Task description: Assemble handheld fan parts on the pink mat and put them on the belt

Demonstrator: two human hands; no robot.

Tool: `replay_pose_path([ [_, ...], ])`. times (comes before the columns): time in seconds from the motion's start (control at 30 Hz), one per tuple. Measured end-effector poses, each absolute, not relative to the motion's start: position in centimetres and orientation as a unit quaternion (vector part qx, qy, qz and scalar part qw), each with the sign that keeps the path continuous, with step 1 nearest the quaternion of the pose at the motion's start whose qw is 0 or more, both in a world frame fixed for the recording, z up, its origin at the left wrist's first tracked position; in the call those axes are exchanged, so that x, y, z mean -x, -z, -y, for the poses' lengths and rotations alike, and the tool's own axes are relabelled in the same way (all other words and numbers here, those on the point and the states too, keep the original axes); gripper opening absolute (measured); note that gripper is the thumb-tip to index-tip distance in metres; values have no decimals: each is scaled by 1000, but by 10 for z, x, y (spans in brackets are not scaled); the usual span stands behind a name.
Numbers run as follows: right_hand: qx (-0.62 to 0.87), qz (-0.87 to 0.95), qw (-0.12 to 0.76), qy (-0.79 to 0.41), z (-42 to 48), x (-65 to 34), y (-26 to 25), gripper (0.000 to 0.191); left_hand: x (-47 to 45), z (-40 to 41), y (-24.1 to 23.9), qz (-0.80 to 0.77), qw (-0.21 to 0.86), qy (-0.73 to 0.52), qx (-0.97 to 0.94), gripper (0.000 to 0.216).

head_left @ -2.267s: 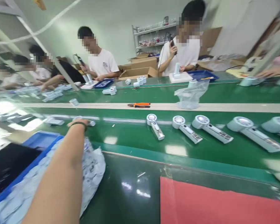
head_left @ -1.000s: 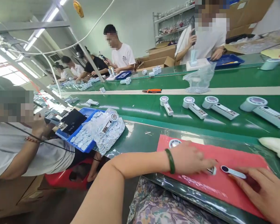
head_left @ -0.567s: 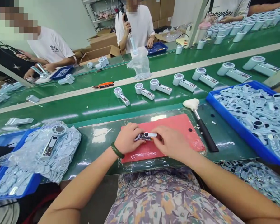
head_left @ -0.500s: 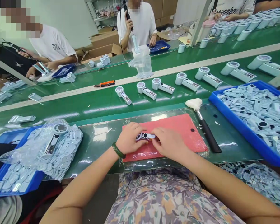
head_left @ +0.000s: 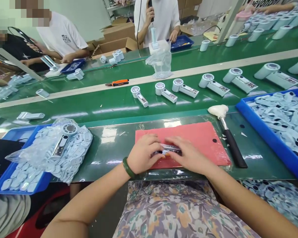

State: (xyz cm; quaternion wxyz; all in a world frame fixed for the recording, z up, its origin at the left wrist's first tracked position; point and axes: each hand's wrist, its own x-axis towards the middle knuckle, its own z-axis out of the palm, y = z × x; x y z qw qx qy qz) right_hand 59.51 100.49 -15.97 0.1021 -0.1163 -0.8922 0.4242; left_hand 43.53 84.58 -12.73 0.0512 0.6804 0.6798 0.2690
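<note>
A light-blue handheld fan (head_left: 169,148), partly hidden by my fingers, is held low over the red pad (head_left: 201,138). My left hand (head_left: 146,152), with a green bangle on its wrist, closes round the fan's left end. The right hand (head_left: 190,154) grips the other end, thumb in front and fingers behind. A mallet (head_left: 232,140) with a white-wrapped head and black handle lies just right of the pad. One more fan (head_left: 60,145) rests on a plastic bag of pale-blue parts (head_left: 76,155) at the left.
Several assembled fans (head_left: 166,92) line the green conveyor (head_left: 109,105) beyond the bench. Orange-handled pliers (head_left: 118,82) lie on its dividing strip. A blue tray (head_left: 268,132) of pale-blue parts stands at the right, another blue tray (head_left: 43,185) at the left. Co-workers (head_left: 157,23) work across the belt.
The fan between my hands has turned, its long side now lying between my fingers. My right hand has shifted along it. The view has swung slightly left.
</note>
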Motion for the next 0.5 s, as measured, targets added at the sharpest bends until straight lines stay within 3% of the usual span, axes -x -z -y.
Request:
replay_pose_path([
  [0.1, 74, 930, 75, -352, -995, -601, 157, 39, -450, -835, 127, -714, 43, -209, -667, 21],
  [0.23, 82, 946, 104, -298, -986, -602, 163, 37, -459, -833, 133, -745, 16, -179, -643, 27],
  [0.5, 45, 949, 101, -295, -992, -598, 163, 37, -446, -843, 126, -710, 41, -174, -681, 25],
])
